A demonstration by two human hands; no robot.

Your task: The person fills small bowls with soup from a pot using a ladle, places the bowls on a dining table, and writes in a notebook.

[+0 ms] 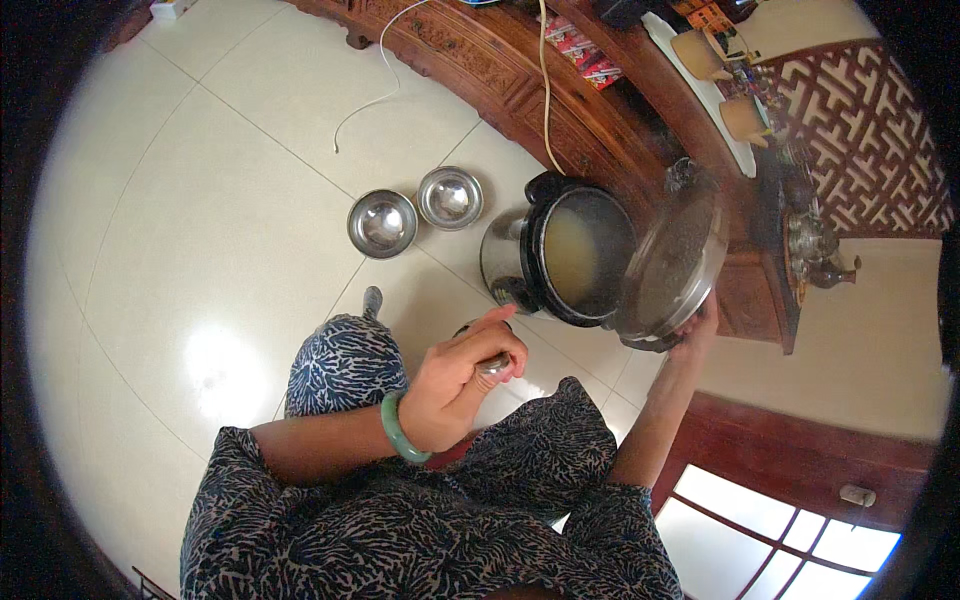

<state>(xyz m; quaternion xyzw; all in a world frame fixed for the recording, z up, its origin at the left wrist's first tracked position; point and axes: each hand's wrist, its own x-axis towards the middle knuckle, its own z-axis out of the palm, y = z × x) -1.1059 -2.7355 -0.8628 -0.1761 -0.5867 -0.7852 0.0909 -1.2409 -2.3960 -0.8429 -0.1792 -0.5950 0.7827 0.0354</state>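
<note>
On the floor tiles stands a deep metal pot (504, 251) with a black rim and black side handles. Pale yellowish, cloudy liquid (571, 251) shows inside it. My right hand (696, 328) grips a round, metal-rimmed lid (669, 262) by its lower edge, holding it tilted up beside the pot's mouth. In front of the pot, my left hand (469, 375) is closed around a metal utensil handle (493, 365); the rest of that utensil is mostly hidden behind the fingers. Two shiny metal bowls, a nearer one (382, 223) and a farther one (451, 197), sit left of the pot.
A carved wooden cabinet (480, 67) runs behind the pot. A cream cable (547, 97) drops from it towards the pot's back, and a thin white cable (384, 56) trails onto the floor. On the cabinet, a white tray (701, 94) holds tan cups. My patterned knee (345, 364) is close to the bowls.
</note>
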